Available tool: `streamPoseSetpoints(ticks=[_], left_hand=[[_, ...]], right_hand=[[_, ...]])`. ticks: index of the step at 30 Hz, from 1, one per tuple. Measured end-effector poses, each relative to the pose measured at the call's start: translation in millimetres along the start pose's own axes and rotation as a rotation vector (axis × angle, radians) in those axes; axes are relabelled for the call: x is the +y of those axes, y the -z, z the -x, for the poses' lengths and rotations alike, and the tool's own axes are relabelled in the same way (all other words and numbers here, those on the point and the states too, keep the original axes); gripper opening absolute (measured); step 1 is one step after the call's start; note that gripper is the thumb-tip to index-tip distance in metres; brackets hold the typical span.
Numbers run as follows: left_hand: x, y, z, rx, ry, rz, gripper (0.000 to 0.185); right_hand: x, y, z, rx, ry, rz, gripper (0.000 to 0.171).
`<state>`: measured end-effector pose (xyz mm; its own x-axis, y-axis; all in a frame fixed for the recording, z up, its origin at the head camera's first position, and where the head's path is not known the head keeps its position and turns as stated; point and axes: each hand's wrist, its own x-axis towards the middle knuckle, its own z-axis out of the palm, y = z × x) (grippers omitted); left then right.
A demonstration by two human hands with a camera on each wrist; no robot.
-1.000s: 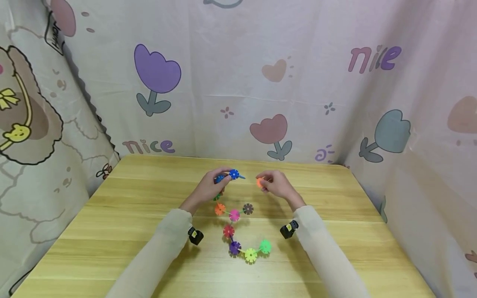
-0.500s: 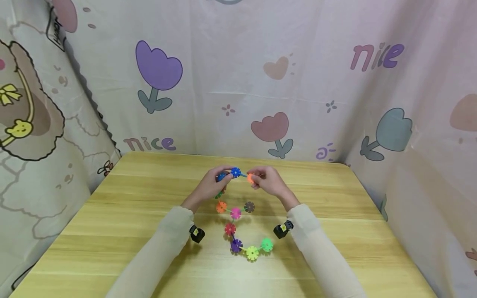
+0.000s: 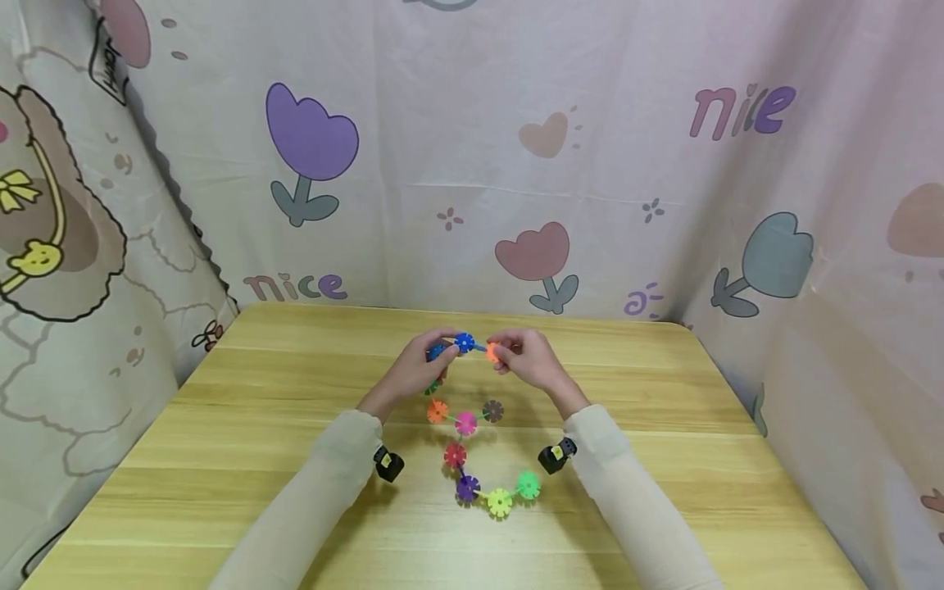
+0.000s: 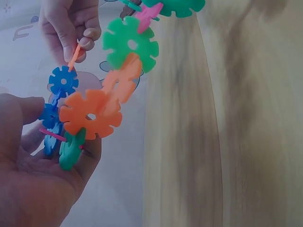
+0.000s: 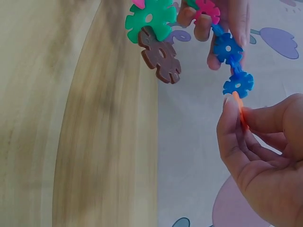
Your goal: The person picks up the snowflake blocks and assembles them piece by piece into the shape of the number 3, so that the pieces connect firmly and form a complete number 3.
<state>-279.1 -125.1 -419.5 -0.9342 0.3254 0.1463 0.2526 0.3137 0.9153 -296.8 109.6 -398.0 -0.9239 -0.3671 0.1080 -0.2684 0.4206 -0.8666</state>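
Note:
My left hand (image 3: 415,369) holds a chain of notched plastic snowflake discs by its blue discs (image 4: 64,81), with a green disc (image 4: 72,150) against the palm. An orange snowflake disc (image 5: 240,111) is pinched between the thumb and fingers of my right hand (image 3: 534,360). Its edge meets the blue disc at the chain's end; how deep the slots interlock cannot be told. The chain hangs toward me through an orange disc (image 3: 438,411), a pink disc (image 3: 466,424) with a brown disc (image 3: 493,410) branching off, a red disc (image 3: 455,455), and a purple disc (image 3: 468,489).
The chain's near end has a yellow disc (image 3: 500,502) and a light green disc (image 3: 528,485). Beneath is a wooden table (image 3: 243,459), its far edge just beyond my hands. A printed curtain (image 3: 428,164) hangs behind and at both sides.
My right hand has moved left with the orange disc, closing the gap to the blue end of the chain. The left hand has stayed almost still.

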Motion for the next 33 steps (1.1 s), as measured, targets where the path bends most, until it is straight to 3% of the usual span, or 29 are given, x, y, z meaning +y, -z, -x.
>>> streamPoseSetpoints(ticks=[12, 20, 27, 33], left_hand=[[1.9, -9.4, -1.0, -0.069, 0.044, -0.021, 0.035], [1.6, -12.3, -3.3, -0.069, 0.015, -0.028, 0.035], [1.4, -11.8, -3.4, -0.071, 0.013, -0.034, 0.034], [-7.1, -15.5, -2.0, -0.050, 0.019, -0.110, 0.039]], right_hand=[[0, -10, -2, 0.097, -0.046, -0.050, 0.020], [2, -15, -3, 0.142, -0.038, -0.072, 0.019], [3, -19, -3, 0.184, -0.087, -0.142, 0.019], [-7, -22, -4, 0.187, -0.083, -0.150, 0.019]])
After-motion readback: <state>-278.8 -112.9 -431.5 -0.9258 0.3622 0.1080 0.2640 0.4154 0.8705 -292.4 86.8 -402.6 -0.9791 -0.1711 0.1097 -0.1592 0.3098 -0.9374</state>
